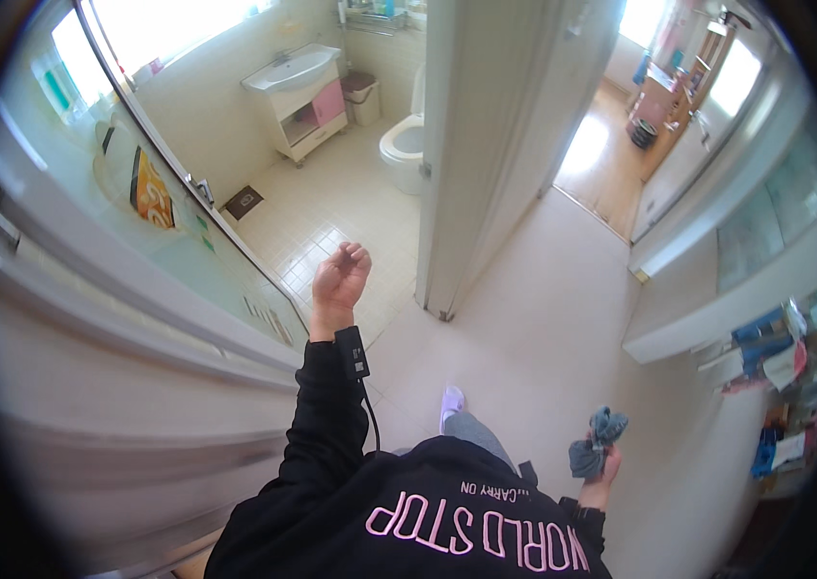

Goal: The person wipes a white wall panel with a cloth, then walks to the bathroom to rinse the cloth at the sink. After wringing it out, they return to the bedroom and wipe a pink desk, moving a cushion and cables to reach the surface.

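Observation:
My left hand [342, 281] is raised in front of the bathroom opening, its fingers curled in and nothing seen in them. Below it, a small black device with a cable [351, 352] is strapped at the wrist over the black sleeve. Low at my right side, my right hand [609, 467] grips a bunched grey-blue cloth [598, 441]. The cloth bulges out above and beside the fingers, so its full shape is hidden. A lilac slipper [452, 399] shows on one foot on the pale floor [524, 326].
A door frame post [481, 145] divides the bathroom from the hallway. Inside stand a washbasin cabinet [300, 101], a toilet [401, 148] and a lidded bin [363, 98]. A glass-panelled door [155, 159] is at left. Cluttered shelves [777, 354] line the right, and a wood-floored room [596, 137] lies beyond.

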Demonstrator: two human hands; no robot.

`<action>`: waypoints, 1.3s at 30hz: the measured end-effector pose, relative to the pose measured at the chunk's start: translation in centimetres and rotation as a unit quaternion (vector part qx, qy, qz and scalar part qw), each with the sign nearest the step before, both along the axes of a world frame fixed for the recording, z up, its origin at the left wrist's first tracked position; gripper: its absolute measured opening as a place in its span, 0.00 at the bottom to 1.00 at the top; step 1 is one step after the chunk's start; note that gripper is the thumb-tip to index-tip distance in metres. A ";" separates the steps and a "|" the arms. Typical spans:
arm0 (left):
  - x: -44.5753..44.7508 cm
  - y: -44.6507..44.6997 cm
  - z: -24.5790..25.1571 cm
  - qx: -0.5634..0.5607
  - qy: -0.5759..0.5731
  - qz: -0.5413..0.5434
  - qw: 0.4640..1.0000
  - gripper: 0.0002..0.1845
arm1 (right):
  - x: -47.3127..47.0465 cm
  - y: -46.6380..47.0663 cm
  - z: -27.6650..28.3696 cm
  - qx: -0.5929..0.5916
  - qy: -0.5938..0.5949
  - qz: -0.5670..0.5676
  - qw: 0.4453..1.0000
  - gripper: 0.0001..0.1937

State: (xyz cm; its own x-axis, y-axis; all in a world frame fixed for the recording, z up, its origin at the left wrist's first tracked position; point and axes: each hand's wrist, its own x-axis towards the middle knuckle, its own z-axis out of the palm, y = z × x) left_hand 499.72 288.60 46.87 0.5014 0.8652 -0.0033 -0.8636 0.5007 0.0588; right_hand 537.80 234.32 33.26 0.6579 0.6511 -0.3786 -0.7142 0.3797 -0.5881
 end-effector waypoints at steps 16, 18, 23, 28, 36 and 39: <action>-1.9 28.9 1.1 -0.080 0.148 0.091 0.982 0.10 | -7.5 60.1 13.9 0.105 0.083 0.558 0.819 0.23; -1.7 35.5 0.6 -0.074 0.180 0.057 0.979 0.11 | -10.1 66.8 12.9 0.108 0.103 0.542 0.827 0.21; 1.5 49.9 -1.4 -0.083 0.304 -0.040 0.948 0.12 | -15.1 81.0 11.1 0.194 0.152 0.503 0.829 0.27; 10.0 62.7 -1.9 -0.084 0.393 -0.128 0.907 0.10 | -14.2 88.3 12.4 0.115 0.180 0.352 0.911 0.31; 34.3 75.7 -5.0 0.024 0.411 -0.317 0.855 0.11 | -7.0 93.8 12.9 0.095 0.112 0.074 0.986 0.27; 42.7 79.1 -7.4 0.063 0.445 -0.339 0.826 0.11 | -4.0 96.7 12.2 0.098 0.140 -0.001 0.985 0.25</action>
State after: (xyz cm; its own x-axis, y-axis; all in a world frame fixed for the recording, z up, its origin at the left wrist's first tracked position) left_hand 542.45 367.69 39.47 0.7184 0.4075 -0.5639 0.0266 0.7938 0.6076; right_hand 533.80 331.06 45.49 0.5462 0.7292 -0.4124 -0.8376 0.4677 -0.2824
